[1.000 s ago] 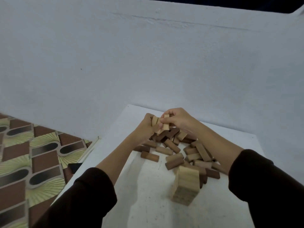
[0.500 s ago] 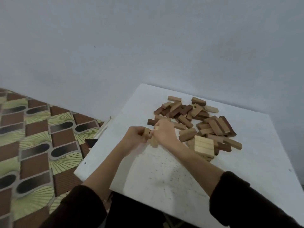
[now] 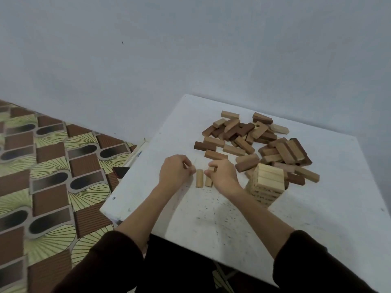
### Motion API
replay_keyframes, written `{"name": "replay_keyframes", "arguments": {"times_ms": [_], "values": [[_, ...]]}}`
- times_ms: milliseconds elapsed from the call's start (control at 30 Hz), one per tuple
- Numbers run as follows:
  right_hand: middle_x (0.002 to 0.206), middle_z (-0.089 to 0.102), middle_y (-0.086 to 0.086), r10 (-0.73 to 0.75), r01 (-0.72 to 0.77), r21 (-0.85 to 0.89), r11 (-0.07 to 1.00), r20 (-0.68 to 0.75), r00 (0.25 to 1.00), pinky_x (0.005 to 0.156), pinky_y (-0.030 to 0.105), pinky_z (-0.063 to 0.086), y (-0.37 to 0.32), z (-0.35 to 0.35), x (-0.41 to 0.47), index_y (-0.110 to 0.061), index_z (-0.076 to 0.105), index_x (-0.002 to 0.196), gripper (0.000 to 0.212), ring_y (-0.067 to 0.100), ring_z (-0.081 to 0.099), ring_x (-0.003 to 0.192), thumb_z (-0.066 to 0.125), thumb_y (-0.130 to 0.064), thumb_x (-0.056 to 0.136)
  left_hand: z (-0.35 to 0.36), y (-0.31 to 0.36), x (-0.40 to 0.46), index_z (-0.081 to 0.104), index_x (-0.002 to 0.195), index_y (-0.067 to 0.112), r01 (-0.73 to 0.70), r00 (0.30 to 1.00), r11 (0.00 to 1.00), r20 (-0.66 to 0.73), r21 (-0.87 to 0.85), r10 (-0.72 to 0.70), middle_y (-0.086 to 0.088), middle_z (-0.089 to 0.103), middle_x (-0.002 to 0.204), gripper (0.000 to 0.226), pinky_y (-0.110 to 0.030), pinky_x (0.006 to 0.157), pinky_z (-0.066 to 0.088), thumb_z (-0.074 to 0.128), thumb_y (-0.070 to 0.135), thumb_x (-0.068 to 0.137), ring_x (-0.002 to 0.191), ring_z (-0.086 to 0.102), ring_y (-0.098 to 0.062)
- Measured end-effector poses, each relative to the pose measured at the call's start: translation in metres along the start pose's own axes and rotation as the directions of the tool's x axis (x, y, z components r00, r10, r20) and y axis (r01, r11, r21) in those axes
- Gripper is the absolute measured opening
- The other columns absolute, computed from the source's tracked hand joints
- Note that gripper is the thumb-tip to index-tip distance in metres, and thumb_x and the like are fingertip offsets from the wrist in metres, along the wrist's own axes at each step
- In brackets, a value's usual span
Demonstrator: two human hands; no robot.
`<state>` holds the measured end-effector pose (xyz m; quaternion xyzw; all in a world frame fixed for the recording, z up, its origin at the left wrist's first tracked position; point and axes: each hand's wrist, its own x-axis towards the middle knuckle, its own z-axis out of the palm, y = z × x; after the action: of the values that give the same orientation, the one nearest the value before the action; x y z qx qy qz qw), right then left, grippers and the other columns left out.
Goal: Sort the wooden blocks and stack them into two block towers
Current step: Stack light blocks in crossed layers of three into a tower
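Head view: left of the tower [image 3: 267,183], left hand [image 3: 175,172] curls beside one block [image 3: 199,178] on the table [image 3: 317,218], grip unclear, while right hand [image 3: 222,174] pinches another [image 3: 209,179]; a right-wrist nudge could topple it.

table [image 3: 317,208] white, speckled with dark flecks near its front edge. loose blocks [image 3: 249,138] toward the far edge: mixed dark brown, reddish brown, pale tan. tower [image 3: 267,182] all pale wood. sleeves [image 3: 313,261] dark brown. floor [image 3: 42,166] patterned brown, yellow-green, black ovals.
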<state>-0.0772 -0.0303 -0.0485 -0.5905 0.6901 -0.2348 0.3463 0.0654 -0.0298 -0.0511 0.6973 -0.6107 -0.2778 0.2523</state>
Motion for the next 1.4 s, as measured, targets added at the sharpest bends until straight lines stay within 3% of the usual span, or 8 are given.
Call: {"name": "replay_keyframes", "arguments": {"times_ms": [33,100,267,467,700,800,1067,1400], "values": [[0.097,0.053,0.006,-0.015,0.015,0.004,1.0,-0.008,1.0,0.066,0.015,0.04,0.002,0.001,-0.001,-0.003,0.066,0.097,0.01,0.015,0.05,0.082,0.064,-0.009,0.088,0.001,0.0,0.0,0.065,0.085,0.011,0.0,1.0,1.0,-0.02,0.009,0.0,-0.001,0.057,0.084,0.013,-0.023,0.068,0.039,0.072,0.022,0.083,0.078,0.055,-0.017],[0.111,0.05,0.006,-0.036,0.037,0.05,0.998,-0.015,0.999,0.063,0.004,0.036,0.003,0.001,-0.004,-0.004,0.061,0.116,0.029,0.014,0.048,0.094,0.064,-0.004,0.088,0.002,-0.001,-0.002,0.061,0.077,0.01,0.015,0.998,1.0,-0.064,-0.023,-0.016,0.001,0.049,0.084,0.017,-0.022,0.066,0.034,0.074,0.02,0.081,0.074,0.048,-0.014],[0.121,0.05,0.003,-0.129,0.129,0.08,0.988,-0.002,0.992,0.078,0.013,0.036,0.007,-0.003,-0.011,-0.008,0.057,0.125,0.032,0.014,0.05,0.107,0.047,-0.001,0.095,0.004,-0.012,-0.002,0.063,0.092,0.008,-0.01,0.993,0.996,-0.12,-0.087,0.0,-0.005,0.054,0.082,0.021,-0.022,0.061,0.033,0.074,0.022,0.081,0.074,0.051,-0.018],[0.123,0.047,-0.01,-0.169,0.152,0.181,0.972,0.082,0.982,0.067,0.014,0.043,0.017,0.0,-0.021,-0.018,0.051,0.131,0.051,0.006,0.05,0.087,0.05,0.005,0.086,0.001,-0.015,-0.012,0.063,0.107,0.007,-0.146,0.989,0.974,-0.011,-0.173,0.147,-0.001,0.059,0.095,0.029,-0.005,0.06,0.038,0.073,0.01,0.081,0.066,0.048,-0.005],[0.129,0.043,-0.005,-0.29,0.268,0.141,0.953,0.166,0.943,0.07,0.005,0.038,0.024,0.0,-0.025,-0.019,0.04,0.14,0.074,0.001,0.045,0.087,0.069,0.002,0.075,-0.003,-0.019,-0.019,0.038,0.138,0.021,-0.254,0.926,0.951,0.241,-0.176,0.292,0.01,0.048,0.123,0.084,-0.003,0.068,0.039,0.084,0.017,0.068,0.081,0.052,-0.005],[0.124,0.047,-0.007,-0.309,0.282,0.174,0.944,0.154,0.938,0.071,0.004,0.037,0.025,0.002,-0.027,-0.021,0.042,0.139,0.074,0.0,0.044,0.086,0.071,0.002,0.075,0.003,-0.022,-0.02,0.038,0.139,0.02,-0.3,0.913,0.935,0.227,-0.187,0.338,0.006,0.051,0.122,0.084,-0.003,0.071,0.038,0.084,0.016,0.068,0.088,0.051,-0.001],[0.11,0.046,-0.016,-0.313,0.281,0.207,0.937,0.145,0.938,0.07,0.005,0.035,0.026,0.003,-0.027,-0.025,0.044,0.136,0.072,0.0,0.041,0.085,0.074,-0.003,0.074,0.006,-0.023,-0.023,0.042,0.136,0.019,-0.284,0.924,0.921,0.181,-0.267,0.338,0.01,0.055,0.108,0.078,-0.007,0.066,0.04,0.082,0.011,0.069,0.075,0.051,0.003],[0.116,0.048,-0.007,-0.299,0.265,0.207,0.942,0.155,0.941,0.069,0.006,0.037,0.025,0.001,-0.026,-0.025,0.041,0.139,0.077,0.003,0.041,0.081,0.076,-0.004,0.074,0.004,-0.023,-0.022,0.037,0.139,0.02,-0.259,0.928,0.928,0.198,-0.268,0.316,0.009,0.054,0.108,0.086,-0.01,0.066,0.042,0.083,0.013,0.067,0.076,0.051,-0.006]]}}
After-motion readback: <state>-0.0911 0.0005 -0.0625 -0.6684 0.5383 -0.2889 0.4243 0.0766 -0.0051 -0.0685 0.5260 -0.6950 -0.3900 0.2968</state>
